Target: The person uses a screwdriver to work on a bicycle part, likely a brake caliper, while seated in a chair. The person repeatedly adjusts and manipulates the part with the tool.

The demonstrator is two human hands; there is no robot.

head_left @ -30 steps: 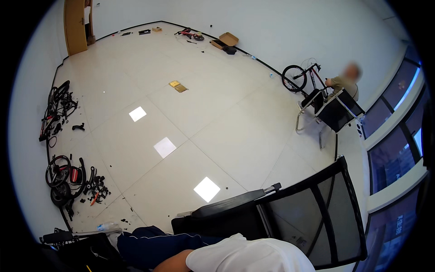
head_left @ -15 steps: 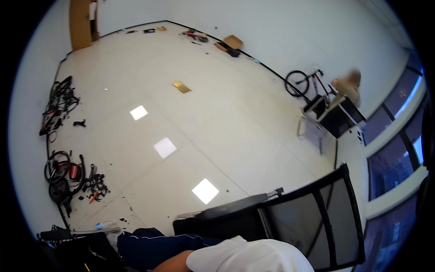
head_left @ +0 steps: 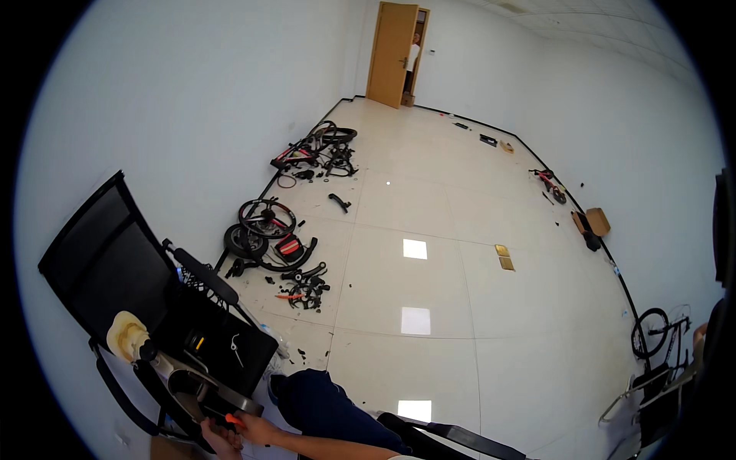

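Note:
My right hand (head_left: 253,428) is closed on an orange-handled tool (head_left: 234,419) at the lower left. My left hand (head_left: 220,438) is just beside it, fingers curled at the lower end of a dark metal assembly (head_left: 184,387); what they hold is unclear. That assembly has a cream-coloured piece (head_left: 126,335) at its upper end and lies across a black mesh chair (head_left: 96,245). A yellow-and-black tool (head_left: 198,343) and a silver tool (head_left: 236,349) rest on the chair seat.
Bicycle parts (head_left: 280,245) line the left wall, with more (head_left: 548,184) at the right. A cardboard box (head_left: 598,220) and yellow item (head_left: 503,257) lie on the tiles. Someone (head_left: 414,54) stands in the doorway; another person (head_left: 699,337) is partly visible beside an upright bicycle (head_left: 659,333).
My view has swung left, bringing the chair, metal assembly and both my hands into the picture. The seated co-worker has shifted to the picture's right edge.

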